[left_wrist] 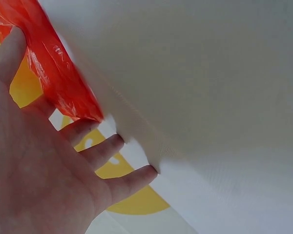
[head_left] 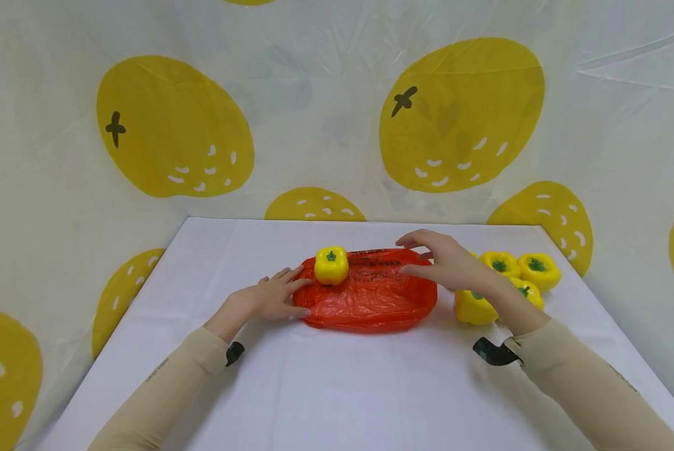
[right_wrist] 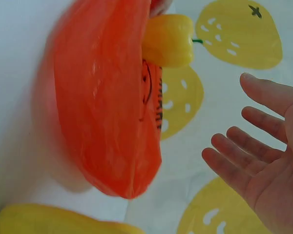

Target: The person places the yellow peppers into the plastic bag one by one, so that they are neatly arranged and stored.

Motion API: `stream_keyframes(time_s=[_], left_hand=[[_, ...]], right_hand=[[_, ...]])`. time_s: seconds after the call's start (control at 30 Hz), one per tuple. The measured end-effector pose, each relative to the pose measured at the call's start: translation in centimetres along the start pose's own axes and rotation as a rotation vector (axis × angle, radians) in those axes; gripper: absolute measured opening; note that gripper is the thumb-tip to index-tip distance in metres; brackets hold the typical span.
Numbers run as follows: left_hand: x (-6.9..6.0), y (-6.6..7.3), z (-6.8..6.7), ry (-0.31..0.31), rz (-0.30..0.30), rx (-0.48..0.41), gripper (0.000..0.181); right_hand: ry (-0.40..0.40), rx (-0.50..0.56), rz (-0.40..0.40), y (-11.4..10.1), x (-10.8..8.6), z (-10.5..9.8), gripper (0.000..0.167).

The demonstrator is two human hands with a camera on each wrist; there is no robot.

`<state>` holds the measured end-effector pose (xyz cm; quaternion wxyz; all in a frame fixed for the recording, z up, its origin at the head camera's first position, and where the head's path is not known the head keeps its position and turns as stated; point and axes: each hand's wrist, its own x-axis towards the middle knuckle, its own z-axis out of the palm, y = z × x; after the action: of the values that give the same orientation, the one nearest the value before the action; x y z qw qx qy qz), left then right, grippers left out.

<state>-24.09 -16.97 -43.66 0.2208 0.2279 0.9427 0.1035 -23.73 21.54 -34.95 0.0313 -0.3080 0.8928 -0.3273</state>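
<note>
A red plastic bag (head_left: 365, 307) with black print lies across the middle of the white table. One yellow bell pepper (head_left: 331, 266), green stem up, sits on the bag's left part. My left hand (head_left: 275, 294) rests at the bag's left end with fingers spread; in the left wrist view its thumb and some fingers touch the red plastic (left_wrist: 56, 63). Above the bag's right end hovers my right hand (head_left: 450, 260), fingers loosely extended and holding nothing. The right wrist view shows that hand (right_wrist: 263, 156) apart from the bag and the pepper (right_wrist: 171, 41).
Several yellow bell peppers (head_left: 540, 270) stand in a group to the right of the bag, partly hidden by the right forearm. Behind the table hangs a pale cloth (head_left: 314, 94) printed with large yellow fruit.
</note>
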Motion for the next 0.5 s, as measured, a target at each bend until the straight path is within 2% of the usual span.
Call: stream_keyframes(time_s=[0.17, 0.5], left_hand=[[0.0, 0.0, -0.1, -0.002, 0.008, 0.001, 0.085], [0.0, 0.0, -0.2, -0.007, 0.008, 0.007, 0.086]], right_hand=[[0.034, 0.032, 0.050, 1.2, -1.3, -1.8, 0.043], [0.077, -0.006, 0.170, 3.5, -4.3, -4.5, 0.041]])
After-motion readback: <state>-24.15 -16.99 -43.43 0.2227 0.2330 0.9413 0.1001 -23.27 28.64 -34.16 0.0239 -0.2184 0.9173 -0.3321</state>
